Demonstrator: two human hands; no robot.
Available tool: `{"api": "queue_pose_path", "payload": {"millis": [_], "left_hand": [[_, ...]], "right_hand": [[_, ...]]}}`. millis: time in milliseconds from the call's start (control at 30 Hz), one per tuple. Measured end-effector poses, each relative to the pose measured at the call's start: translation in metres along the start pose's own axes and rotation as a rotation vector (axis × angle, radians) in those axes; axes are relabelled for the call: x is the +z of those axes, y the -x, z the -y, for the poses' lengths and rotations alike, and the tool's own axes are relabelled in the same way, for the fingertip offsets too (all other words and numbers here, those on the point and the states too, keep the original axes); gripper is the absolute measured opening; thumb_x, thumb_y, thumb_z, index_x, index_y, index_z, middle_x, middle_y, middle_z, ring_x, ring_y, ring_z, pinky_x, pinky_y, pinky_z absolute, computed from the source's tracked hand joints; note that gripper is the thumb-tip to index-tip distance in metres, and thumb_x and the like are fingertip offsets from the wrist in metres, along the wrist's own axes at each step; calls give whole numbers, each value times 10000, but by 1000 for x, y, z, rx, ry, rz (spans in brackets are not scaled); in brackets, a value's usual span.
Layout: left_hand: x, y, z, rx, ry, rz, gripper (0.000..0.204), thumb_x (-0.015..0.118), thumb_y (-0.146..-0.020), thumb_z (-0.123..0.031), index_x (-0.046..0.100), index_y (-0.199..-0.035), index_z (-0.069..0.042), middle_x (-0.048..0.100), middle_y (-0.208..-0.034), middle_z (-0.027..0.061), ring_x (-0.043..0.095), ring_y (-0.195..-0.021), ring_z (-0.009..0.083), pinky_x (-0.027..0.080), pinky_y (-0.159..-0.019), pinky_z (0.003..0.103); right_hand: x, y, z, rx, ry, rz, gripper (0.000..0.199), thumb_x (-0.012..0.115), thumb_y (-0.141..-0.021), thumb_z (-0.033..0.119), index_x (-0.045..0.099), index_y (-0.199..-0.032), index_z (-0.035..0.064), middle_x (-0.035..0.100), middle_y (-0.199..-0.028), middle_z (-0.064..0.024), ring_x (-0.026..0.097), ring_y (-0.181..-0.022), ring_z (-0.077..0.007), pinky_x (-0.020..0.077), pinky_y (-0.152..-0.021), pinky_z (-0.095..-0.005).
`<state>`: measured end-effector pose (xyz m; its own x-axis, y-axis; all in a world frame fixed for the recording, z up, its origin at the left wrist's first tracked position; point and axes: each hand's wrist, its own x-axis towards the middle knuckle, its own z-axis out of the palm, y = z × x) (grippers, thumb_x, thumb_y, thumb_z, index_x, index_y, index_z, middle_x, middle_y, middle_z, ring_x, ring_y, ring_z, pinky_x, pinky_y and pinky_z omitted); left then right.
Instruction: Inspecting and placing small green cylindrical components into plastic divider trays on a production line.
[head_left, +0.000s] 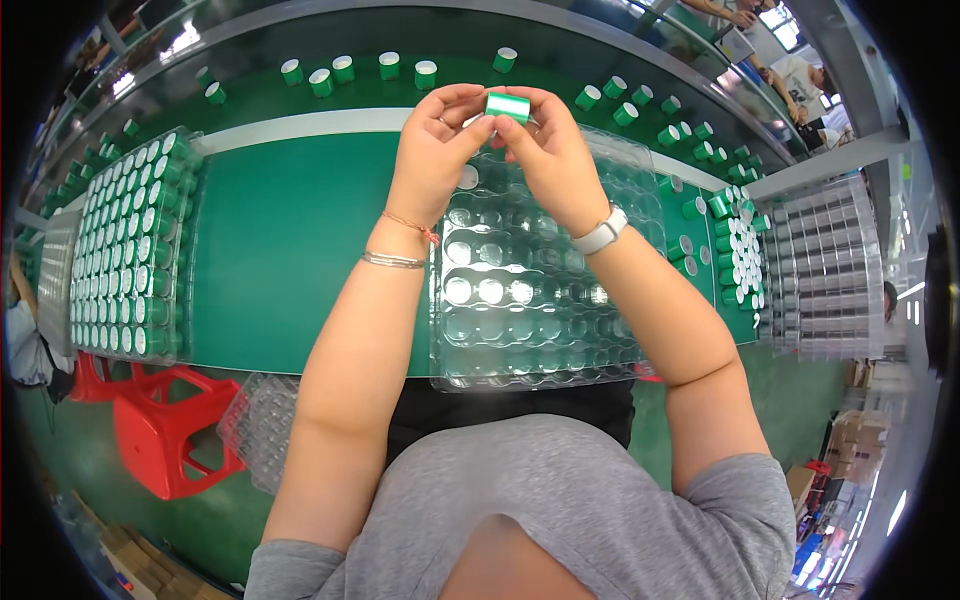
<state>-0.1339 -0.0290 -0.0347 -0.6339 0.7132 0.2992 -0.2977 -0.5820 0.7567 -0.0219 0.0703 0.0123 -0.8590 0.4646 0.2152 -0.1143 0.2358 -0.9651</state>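
Observation:
My left hand (440,140) and my right hand (545,145) meet over the far part of the work table. Between their fingertips they hold a small shiny green cylinder (508,106) on its side, thumbs on the near side. The fingers of both hands are closed on it, and some fingertips are hidden behind it. Beneath my hands and right forearm lies a clear plastic tray (540,330) with rows of round pockets. A pale round disc (467,177) shows near the tray's far left corner; glare blurs several other pockets.
Stacked clear trays filled with green cylinders (135,245) stand on the left. More loose cylinders (740,250) crowd the right, beside stacked clear trays (825,270). Others stand along the far strip (560,85). A red stool (165,430) is at lower left. Other people (800,85) are at far right.

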Motion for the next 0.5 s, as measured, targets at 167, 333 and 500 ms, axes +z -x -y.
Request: {"api": "queue_pose_path", "payload": {"millis": [167, 333, 500], "left_hand": [[-8, -1, -2, 209, -146, 70, 472, 605, -935, -137, 454, -1366, -20, 505, -1391, 127, 441, -1324, 205, 368, -1073, 330], [-20, -5, -8, 172, -15, -47, 467, 499, -981, -247, 430, -1398, -48, 421, -1465, 112, 320, -1406, 203, 194, -1165, 371], [-7, -9, 4, 176, -71, -28, 429, 521, -983, -205, 463, -1369, -28, 490, -1415, 124, 399, -1358, 225, 271, -1136, 371]], "right_hand": [[2, 16, 19, -74, 346, 78, 367, 700, -888, 165, 578, -1191, -2, 638, -890, -46, 609, -812, -111, 488, -689, -255], [19, 46, 7, -180, 772, 340, 442, 722, -822, 128, 585, -1220, -6, 573, -1058, -155, 607, -909, -299, 505, -786, -389], [20, 62, -9, -278, 1042, 319, 624, 712, -832, 318, 501, -1278, -64, 499, -1231, -193, 525, -1107, -363, 451, -936, -445]]}}
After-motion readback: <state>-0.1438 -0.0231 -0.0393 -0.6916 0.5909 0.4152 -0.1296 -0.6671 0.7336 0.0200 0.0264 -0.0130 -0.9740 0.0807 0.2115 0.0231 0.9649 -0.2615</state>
